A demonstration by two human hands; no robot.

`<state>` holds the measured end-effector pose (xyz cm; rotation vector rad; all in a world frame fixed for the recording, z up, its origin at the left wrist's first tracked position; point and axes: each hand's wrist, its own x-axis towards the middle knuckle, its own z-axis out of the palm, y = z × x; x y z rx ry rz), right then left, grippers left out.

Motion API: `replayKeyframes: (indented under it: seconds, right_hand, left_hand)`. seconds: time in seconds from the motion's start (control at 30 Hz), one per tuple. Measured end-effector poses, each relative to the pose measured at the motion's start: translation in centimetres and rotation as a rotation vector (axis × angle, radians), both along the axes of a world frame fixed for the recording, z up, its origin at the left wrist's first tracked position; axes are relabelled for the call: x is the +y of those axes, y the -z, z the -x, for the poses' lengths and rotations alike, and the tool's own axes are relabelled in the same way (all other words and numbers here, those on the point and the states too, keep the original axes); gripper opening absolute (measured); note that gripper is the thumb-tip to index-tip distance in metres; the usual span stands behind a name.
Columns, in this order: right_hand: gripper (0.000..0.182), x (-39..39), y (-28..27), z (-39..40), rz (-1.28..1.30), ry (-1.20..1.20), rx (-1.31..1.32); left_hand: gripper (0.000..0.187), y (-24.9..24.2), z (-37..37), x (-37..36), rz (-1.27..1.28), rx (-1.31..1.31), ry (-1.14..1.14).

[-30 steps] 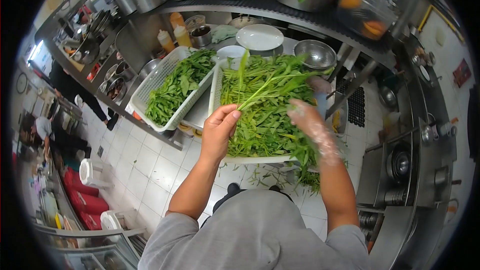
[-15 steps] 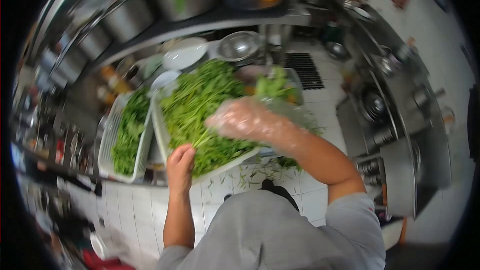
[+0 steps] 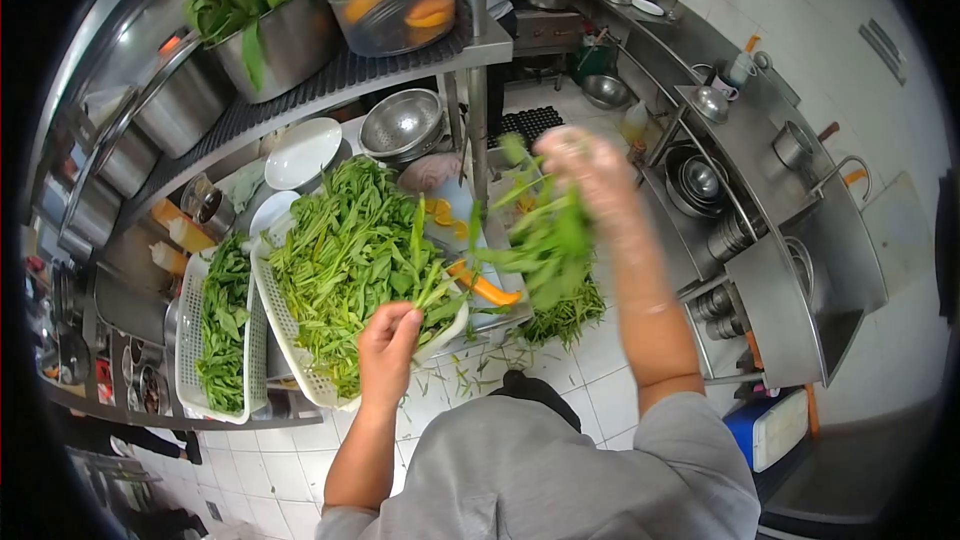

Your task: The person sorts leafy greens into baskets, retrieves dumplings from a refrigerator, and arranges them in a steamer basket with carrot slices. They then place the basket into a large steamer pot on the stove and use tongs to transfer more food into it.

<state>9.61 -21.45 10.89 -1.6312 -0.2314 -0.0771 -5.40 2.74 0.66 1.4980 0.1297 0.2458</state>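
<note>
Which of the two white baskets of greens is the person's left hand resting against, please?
The larger, fuller basket, lying nearer the person; the left hand grips greens at its near edge. The narrower basket lies apart, farther left.

Leafy green stalks heaped in white perforated basket, loose green bunch raised clear, right of basket, blurred

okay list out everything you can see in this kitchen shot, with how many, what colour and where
white baskets: two, on the counter, both holding greens
leafy greens: heaped, green, in the larger basket
plate: one, white, behind the baskets
metal bowl: one, silver, beside the plate
steel pots: several, on the upper shelf
plastic tub: one, clear, orange pieces inside, upper shelf
squeeze bottles: two, orange, left of the baskets
left hand: bare, gripping stems at the basket edge
right hand: clear glove, raised, holding a bunch of greens
</note>
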Motion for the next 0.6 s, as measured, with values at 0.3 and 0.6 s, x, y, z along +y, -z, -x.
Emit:
replayKeyframes:
  seconds: [0.3,0.6]
  right_hand:
    - [0.02,-11.0,-2.7,-2.7,-0.149,-0.071,0.025]
    - [0.022,-2.3,-2.3,-1.2,0.067,-0.081,-0.154]
  left_hand:
    - [0.028,3.0,-8.7,-10.1,-0.802,-0.46,0.106]
    - [0.018,3.6,-3.1,-3.0,-0.668,-0.185,0.051]
